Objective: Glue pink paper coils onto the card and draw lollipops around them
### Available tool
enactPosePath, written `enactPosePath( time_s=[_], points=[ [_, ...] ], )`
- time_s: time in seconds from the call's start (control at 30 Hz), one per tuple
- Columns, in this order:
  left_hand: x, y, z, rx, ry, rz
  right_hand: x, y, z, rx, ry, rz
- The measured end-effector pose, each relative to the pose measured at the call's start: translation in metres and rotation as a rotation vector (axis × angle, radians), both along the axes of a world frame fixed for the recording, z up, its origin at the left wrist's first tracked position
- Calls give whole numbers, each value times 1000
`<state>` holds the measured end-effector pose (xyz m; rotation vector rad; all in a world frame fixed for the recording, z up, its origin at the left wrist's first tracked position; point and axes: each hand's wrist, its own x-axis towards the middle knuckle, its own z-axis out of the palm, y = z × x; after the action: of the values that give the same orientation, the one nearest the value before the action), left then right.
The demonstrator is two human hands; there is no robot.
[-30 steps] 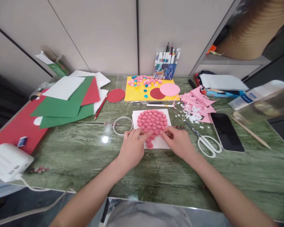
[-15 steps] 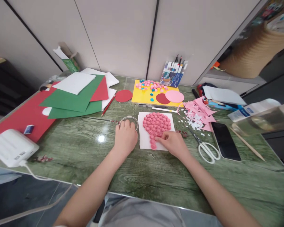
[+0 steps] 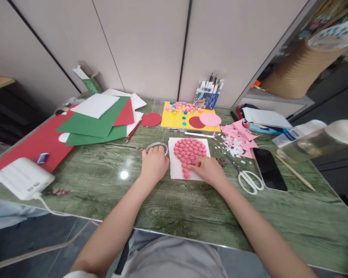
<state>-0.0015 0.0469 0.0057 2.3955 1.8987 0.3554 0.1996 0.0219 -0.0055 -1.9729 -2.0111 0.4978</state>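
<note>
On a white sheet (image 3: 175,170) lie several pink rosette pieces (image 3: 190,148), packed in a rounded cluster that narrows to a tail towards me. My right hand (image 3: 208,170) rests over the sheet's right side, thumb and index finger together at the tail's right edge; whatever they pinch is too small to make out. Left of the sheet, my left hand (image 3: 154,164) lies with curled fingers on the near side of a roll of clear tape (image 3: 157,144), gripping it.
Behind the sheet are a yellow card (image 3: 174,120) with small beads and a marker pack (image 3: 209,94). Scissors (image 3: 250,181), a phone (image 3: 269,169) and paper scraps (image 3: 239,135) lie right. Coloured sheets (image 3: 89,125) and a white charger (image 3: 24,178) lie left.
The view has shifted slightly. Both hands stay in nearly the same places, my right fingertips still at the tail of the pink cluster and my left hand at the tape roll.
</note>
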Motion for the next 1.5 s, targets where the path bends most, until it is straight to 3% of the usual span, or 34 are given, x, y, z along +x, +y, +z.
enactPosePath(
  time_s=[0.17, 0.43, 0.57, 0.63, 0.93, 1.23, 1.4, 1.5],
  points=[
    [4, -1, 6, 15, -222, -79, 7, 1, -1, 82, 73, 18],
    [13, -23, 9, -2, -519, -339, 0, -27, 21, 401, 268, 47],
    [18, -27, 5, 2, -575, -422, -5, -31, 13, 658, 322, 190],
    [19, -28, 3, 31, -588, -448, -7, -31, 9, 711, 320, 225],
    [23, -27, 0, 292, -411, -444, -15, -31, 17, 599, 476, 55],
    [22, -27, -8, 486, -266, -489, -12, -32, 16, 674, 230, 90],
    [23, -25, -8, 620, -243, -512, -15, -32, 16, 641, 251, 69],
    [26, -32, -8, 698, -268, -589, -15, -31, 14, 646, 267, 5]
  ],
)
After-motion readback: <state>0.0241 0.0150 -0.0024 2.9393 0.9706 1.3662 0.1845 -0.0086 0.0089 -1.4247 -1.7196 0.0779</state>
